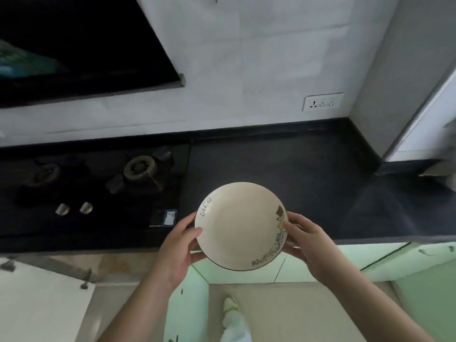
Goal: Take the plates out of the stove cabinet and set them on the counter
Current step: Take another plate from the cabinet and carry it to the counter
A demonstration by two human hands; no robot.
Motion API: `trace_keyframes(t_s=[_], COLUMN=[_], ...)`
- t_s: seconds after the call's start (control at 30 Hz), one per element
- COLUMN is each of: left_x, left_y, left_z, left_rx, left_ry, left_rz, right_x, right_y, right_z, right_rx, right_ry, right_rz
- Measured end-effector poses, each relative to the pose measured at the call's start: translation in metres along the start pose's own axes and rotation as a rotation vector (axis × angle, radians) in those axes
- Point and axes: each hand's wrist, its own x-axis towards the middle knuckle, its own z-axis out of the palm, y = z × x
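Observation:
A cream plate with a dark rim, the word "Life" on its left and a brown drawing on its right, hangs level over the front edge of the dark counter. My left hand grips its left edge, thumb on top. My right hand grips its right edge. The plate sits just right of the gas stove. Below the stove, a white cabinet door stands swung open; the cabinet's inside is hidden.
A black hood hangs over the stove. A wall socket sits on the white tiles. Green cabinet fronts run under the counter at right. A white appliance edge stands at far right. My foot shows on the floor.

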Motion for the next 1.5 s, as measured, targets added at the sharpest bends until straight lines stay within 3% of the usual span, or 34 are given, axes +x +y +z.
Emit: trace_keyframes(t_s=[0.37,0.7,0.9,1.5], left_x=[0.158,0.265,0.289,0.315], left_y=[0.029,0.025,0.012,0.000], left_z=[-0.056,-0.044,-0.019,-0.027], left_rx=[-0.067,0.026,0.013,0.047], left_ry=[0.018,0.077,0.101,0.168], left_rz=[-0.085,-0.226,-0.261,-0.247], right_x=[0.160,0.259,0.291,0.325], right_y=[-0.017,-0.001,-0.005,0.011], right_z=[0.065,0.063,0.037,0.036], right_rx=[-0.080,-0.047,-0.090,-0.047], right_ry=[0.033,0.118,0.104,0.083], right_rz=[0.143,0.290,0.342,0.377])
